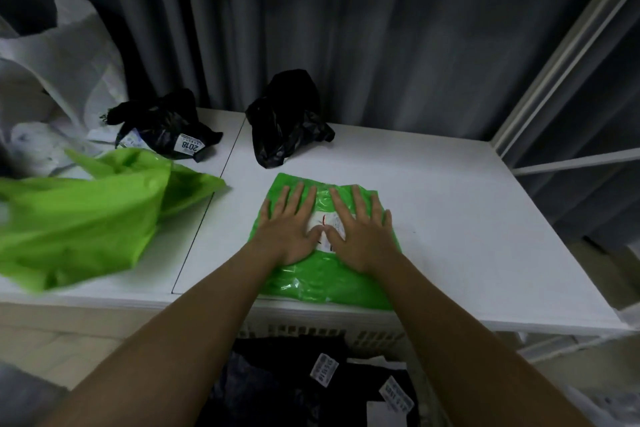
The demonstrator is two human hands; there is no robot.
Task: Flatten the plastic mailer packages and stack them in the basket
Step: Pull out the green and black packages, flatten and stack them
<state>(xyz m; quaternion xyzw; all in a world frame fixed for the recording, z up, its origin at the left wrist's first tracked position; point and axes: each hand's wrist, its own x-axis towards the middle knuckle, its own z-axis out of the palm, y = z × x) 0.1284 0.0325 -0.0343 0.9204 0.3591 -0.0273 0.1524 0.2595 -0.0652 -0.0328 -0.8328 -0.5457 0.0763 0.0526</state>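
Note:
A green plastic mailer [311,284] with a white label lies flat near the front edge of the white table [450,218]. My left hand [289,225] and my right hand [360,229] press on it side by side, palms down, fingers straight and spread. Below the table's front edge stands a white slotted basket [367,338]; black mailers [294,385] with white labels lie flat inside it. A crumpled green mailer [86,218] lies at the left. Two crumpled black mailers sit at the back: one black mailer [166,128] left, the other black mailer [287,118] at centre.
White plastic bags [52,80] pile up at the far left. A grey curtain [346,28] hangs behind the table. A white shelf frame [554,97] stands at the right. A seam [207,215] runs across the tabletop between two panels.

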